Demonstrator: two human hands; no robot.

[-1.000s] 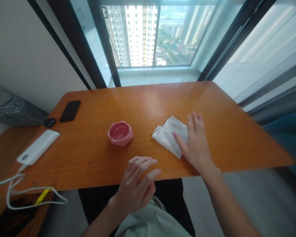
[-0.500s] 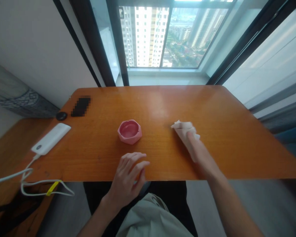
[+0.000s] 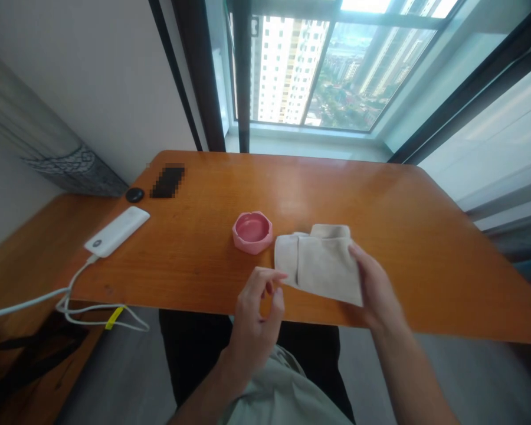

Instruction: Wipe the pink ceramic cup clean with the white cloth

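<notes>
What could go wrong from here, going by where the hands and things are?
Only the right hand plainly grips the cloth, at its right edge, so the left end could sag or unfold. The pink bowl sits close to the cloth's left end; a sweep that way might nudge it. The cable plugged into the white device loops past the edge of the table, so a snag could drag the device.

A person's right hand (image 3: 374, 280) grips a folded pale cloth (image 3: 327, 265) at a wooden table (image 3: 433, 254) beside a window (image 3: 318, 77), while the left hand (image 3: 256, 310) hangs curled, thumb and forefinger parted, near its left edge; a pink faceted bowl (image 3: 252, 242) sits nearby.
</notes>
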